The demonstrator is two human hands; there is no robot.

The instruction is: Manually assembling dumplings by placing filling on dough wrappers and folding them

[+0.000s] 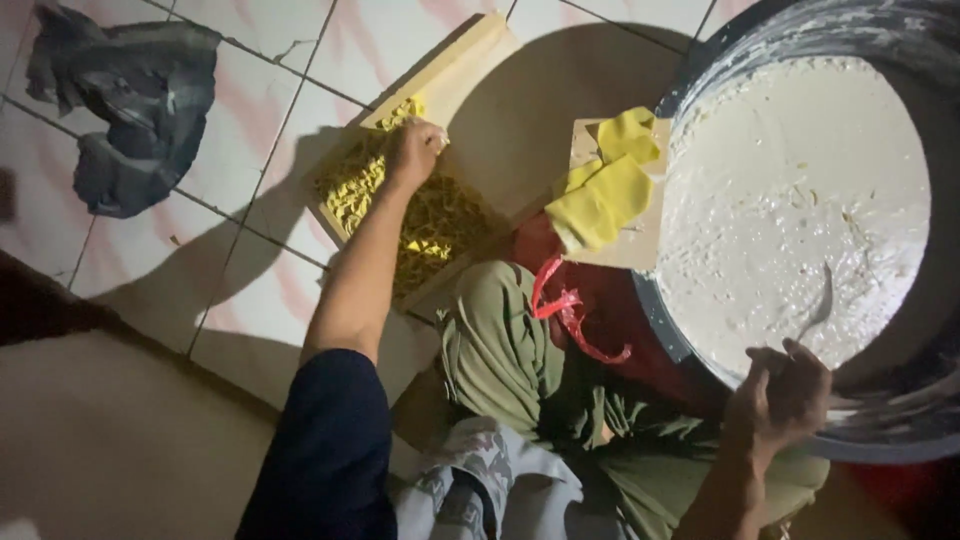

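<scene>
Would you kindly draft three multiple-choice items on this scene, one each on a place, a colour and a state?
1. Where does the left hand rest?
A. On the yellow mould in the wooden tray
B. On the grey rag
C. In the basin

2. What colour is the cloth lying beside the basin?
A. Blue
B. Yellow
C. White

3. What is the right hand doing?
A. Lying flat on the floor
B. Gripping a spoon dipped in the white batter
C. Holding the rag

Answers: 1 A, the hand lies on the tray's yellow surface; 2 B, it is bright yellow; 3 B, the fingers close round the handle.
</scene>
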